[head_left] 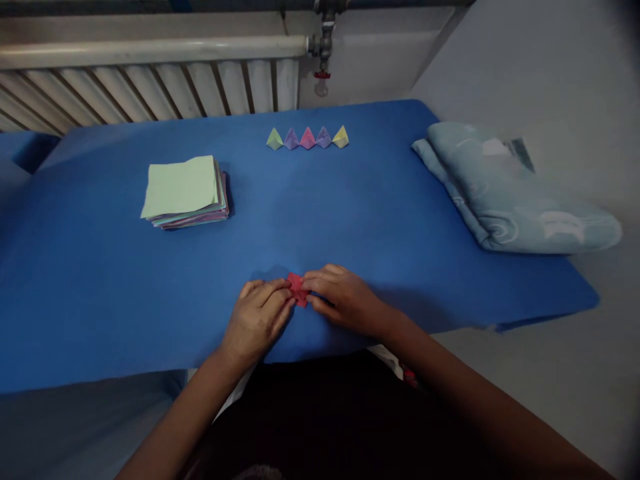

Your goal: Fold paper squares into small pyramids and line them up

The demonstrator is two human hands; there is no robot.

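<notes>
A small folded piece of red paper (298,291) is between my two hands, near the front edge of the blue-covered table (320,220). My left hand (260,313) has its fingers closed on the paper's left side. On the opposite side, the fingertips of my right hand (345,298) pinch the paper's right edge. Fingers hide parts of the paper, so its full folded shape does not show. Farther back stands a row of several small folded paper pieces (307,139) in green, purple, pink and yellow.
A stack of coloured paper sheets (183,189), pale green on top, lies at the left. At the right, a folded light-blue blanket (520,193) rests against the wall. Behind the table are a white radiator (200,87) and a pipe valve (323,73) with a red handle.
</notes>
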